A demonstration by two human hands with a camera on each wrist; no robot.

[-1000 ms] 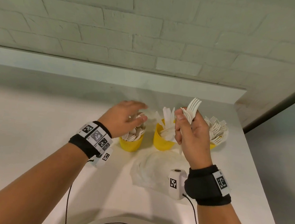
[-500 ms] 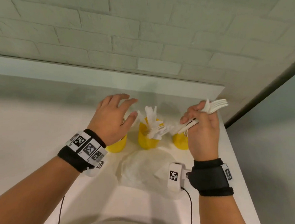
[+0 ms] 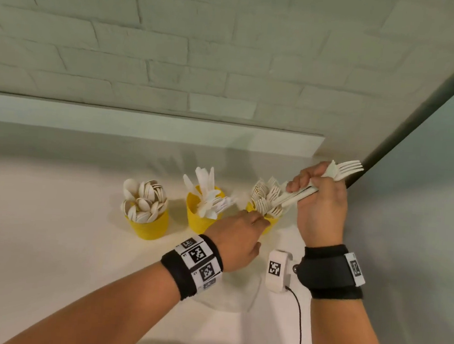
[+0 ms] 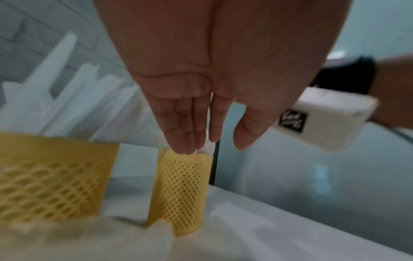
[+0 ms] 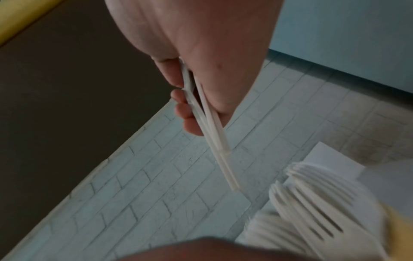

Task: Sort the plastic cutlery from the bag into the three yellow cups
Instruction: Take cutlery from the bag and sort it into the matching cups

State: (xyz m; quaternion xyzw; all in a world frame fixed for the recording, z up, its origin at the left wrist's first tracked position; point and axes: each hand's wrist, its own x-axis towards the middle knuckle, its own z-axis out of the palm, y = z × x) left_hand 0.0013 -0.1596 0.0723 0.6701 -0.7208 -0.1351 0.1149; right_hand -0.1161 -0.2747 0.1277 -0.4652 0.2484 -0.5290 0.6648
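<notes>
Three yellow mesh cups stand in a row: the left cup (image 3: 149,227) holds spoons, the middle cup (image 3: 199,221) knives, the right cup (image 3: 268,225) forks. My right hand (image 3: 317,198) grips a small bunch of white forks (image 3: 347,169), tines up to the right, handles slanting down-left over the fork cup. In the right wrist view the fingers (image 5: 185,107) curl round those handles (image 5: 214,134). My left hand (image 3: 257,223) reaches across with straight fingers; its fingertips (image 4: 185,148) touch the rim of the fork cup (image 4: 181,190).
The crumpled clear plastic bag (image 3: 240,297) lies flat on the white table (image 3: 52,239) in front of the cups, partly under my left wrist. A brick wall and a ledge run behind the cups. The table's right edge is close beside the fork cup.
My left hand has moved from the spoon cup across to the fork cup. My right hand has tilted the forks so that their handles point at that cup.
</notes>
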